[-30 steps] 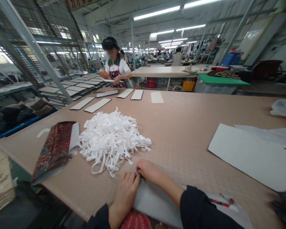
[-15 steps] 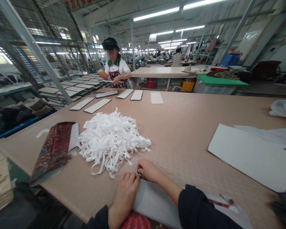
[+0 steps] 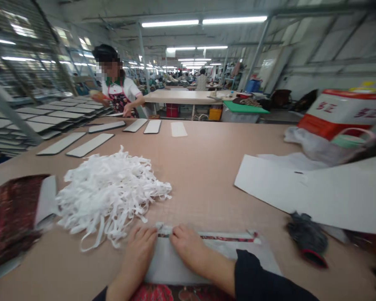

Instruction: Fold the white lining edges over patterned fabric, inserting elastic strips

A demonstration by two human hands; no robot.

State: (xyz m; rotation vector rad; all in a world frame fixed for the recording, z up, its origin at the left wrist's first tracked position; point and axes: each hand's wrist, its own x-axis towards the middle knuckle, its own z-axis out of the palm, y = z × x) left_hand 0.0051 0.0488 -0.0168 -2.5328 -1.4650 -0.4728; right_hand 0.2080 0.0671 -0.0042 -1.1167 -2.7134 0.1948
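In front of me lies a fabric panel [image 3: 172, 267] with a pale grey backing, a narrow red-and-dark patterned strip along its far edge and red patterned cloth at its near edge. My left hand [image 3: 141, 248] is closed at the panel's far left corner, fingers bent over the edge. Close beside it, my right hand [image 3: 188, 246] grips the same edge on the patterned strip, its fingertips turned down and partly hidden. Just beyond my left hand is a loose heap of white ribbon strips [image 3: 109, 192].
Dark red patterned fabric [image 3: 12, 213] lies at the left. At right are a large white sheet [image 3: 307, 188], a dark glove-like bundle [image 3: 307, 238] and a red-and-white container [image 3: 341, 113]. Pale rectangular boards [image 3: 90, 145] lie at the far left, near a co-worker [image 3: 120, 90].
My view has swung right, bringing the container into sight. The panel now lies squarer to me, its patterned strip showing. My right hand has moved back from the corner along the edge.
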